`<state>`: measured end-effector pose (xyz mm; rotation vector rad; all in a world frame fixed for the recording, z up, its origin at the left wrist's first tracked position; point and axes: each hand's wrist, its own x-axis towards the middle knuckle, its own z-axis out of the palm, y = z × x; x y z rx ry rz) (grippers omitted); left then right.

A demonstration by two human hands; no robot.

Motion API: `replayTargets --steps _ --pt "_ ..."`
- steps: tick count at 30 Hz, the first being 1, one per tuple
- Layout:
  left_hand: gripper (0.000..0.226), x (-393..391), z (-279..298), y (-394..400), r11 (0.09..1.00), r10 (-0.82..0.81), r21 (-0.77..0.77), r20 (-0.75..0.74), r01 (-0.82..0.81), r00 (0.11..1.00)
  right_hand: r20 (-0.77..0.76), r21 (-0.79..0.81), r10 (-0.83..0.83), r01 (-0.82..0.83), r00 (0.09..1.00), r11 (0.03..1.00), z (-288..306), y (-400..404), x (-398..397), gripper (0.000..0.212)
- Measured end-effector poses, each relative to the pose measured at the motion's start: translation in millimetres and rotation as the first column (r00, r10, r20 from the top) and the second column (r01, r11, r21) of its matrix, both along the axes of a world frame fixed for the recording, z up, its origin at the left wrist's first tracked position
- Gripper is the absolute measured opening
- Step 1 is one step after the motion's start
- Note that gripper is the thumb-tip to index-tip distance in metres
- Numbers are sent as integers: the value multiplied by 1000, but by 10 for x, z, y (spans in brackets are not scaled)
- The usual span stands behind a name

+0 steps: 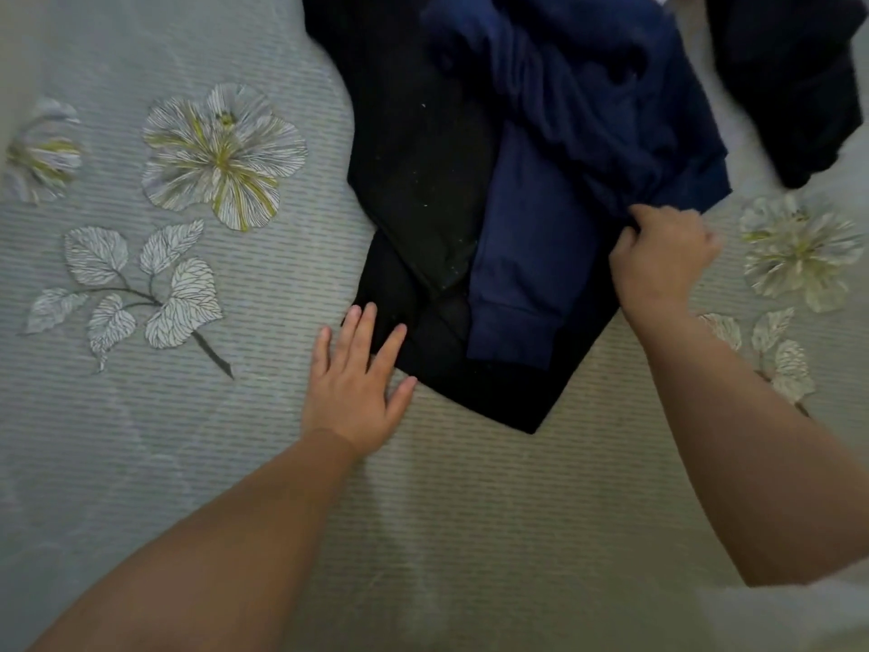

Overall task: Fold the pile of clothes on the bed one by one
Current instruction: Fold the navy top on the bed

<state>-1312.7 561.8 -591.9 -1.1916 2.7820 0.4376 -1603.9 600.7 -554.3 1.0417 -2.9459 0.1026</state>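
A black garment point(414, 171) lies spread on the bed, its lower corner pointing toward me. A crumpled navy blue garment point(578, 134) rests on top of it, with a cuffed sleeve or leg hanging down at the front. My right hand point(660, 258) is closed on a bunch of the navy fabric at its right edge. My left hand point(357, 383) lies flat with fingers spread, fingertips on the black garment's left lower edge.
Another dark garment point(794, 82) lies at the upper right. The bed point(164, 463) is covered by a grey-green ribbed sheet with printed flowers point(221, 155) and leaves. A pale patch shows at the lower right corner.
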Motion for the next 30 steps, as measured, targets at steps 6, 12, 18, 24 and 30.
replayTargets --steps 6,12,18,24,30 --pt "70 32 -30 30 999 30 18 -16 -30 999 -37 -297 162 -166 986 940 123 696 791 15" --pt "65 94 -56 115 1000 -23 -12 -72 22 997 0 -384 271 -251 962 889 182 1587 1653 9" --pt "47 209 344 1110 900 -431 -170 -215 401 876 258 -316 409 -323 875 892 345 2706 2280 13" --pt "35 377 601 2210 694 -714 135 0 708 700 748 -38 104 -114 655 993 751 3850 2721 18" --pt "31 1202 802 3016 613 -685 564 29 553 728 978 182 -182 7 101 983 1012 4798 2898 13"
